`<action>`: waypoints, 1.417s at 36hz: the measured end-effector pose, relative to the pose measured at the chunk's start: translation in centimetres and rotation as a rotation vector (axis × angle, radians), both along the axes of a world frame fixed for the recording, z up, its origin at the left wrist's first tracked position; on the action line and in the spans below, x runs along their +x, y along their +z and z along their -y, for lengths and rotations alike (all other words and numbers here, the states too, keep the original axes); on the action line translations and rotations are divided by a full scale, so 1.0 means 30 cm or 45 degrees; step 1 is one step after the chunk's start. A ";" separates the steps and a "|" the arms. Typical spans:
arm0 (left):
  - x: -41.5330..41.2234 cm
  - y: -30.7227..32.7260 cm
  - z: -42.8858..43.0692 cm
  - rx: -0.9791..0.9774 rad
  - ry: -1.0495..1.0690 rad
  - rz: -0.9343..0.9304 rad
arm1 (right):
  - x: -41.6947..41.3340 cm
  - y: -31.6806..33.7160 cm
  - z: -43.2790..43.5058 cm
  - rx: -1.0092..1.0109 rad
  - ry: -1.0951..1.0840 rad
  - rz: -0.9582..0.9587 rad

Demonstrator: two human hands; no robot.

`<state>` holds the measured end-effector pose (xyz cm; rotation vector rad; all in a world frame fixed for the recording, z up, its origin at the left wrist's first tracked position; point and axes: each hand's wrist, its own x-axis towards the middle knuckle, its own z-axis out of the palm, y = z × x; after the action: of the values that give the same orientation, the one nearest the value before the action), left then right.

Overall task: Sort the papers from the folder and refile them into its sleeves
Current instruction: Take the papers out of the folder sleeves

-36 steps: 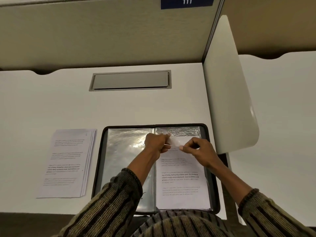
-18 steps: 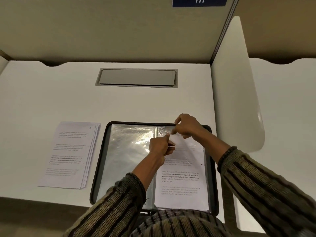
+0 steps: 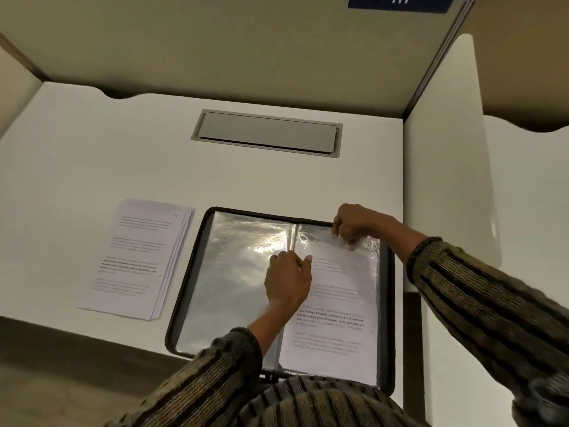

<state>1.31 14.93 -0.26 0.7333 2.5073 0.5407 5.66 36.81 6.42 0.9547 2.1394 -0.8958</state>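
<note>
The left arm is stretched out from the near edge, wrist straight, and the left hand (image 3: 288, 278) is seen from the back just right of the spine of the folder (image 3: 187, 282). Its fingers are curled, and the far-left corner of the sheet (image 3: 335, 322) is pinched at the thumb tip. The right arm is angled in from the right, striped cuff over the folder's right rim. The right hand (image 3: 351, 224) is bent down at the folder's far edge, where the mouth of the right-hand sleeve (image 3: 371, 245) is gripped between curled fingers and thumb.

The sheet is lodged in that sleeve, between the two hands and nearer the person than the right hand. A strip of bare plastic is left showing beyond its far end. Its long axis is run near to far, and the print is headed toward the far edge. The left-hand pocket is shown shiny and unfilled.

The folder is laid open flat on the white desk (image 3: 92, 155), near edge at the person's chest. A stack of papers (image 3: 135, 260) is set just left of it, apart from both hands.
</note>
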 end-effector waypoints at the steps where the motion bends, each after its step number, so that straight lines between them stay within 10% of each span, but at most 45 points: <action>1: 0.008 -0.018 0.019 0.007 -0.110 -0.081 | 0.001 -0.007 -0.006 -0.031 -0.016 0.025; 21: 0.052 -0.120 0.191 -0.260 -0.914 -0.167 | 0.045 -0.115 -0.041 0.244 0.260 0.176; 51: 0.049 -0.096 0.200 -0.269 -0.979 -0.149 | 0.084 -0.088 -0.243 0.351 -0.356 0.033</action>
<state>2.77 8.94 -3.14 1.5528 2.0914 -0.0423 8.17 44.10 3.77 1.4237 2.1778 -0.7205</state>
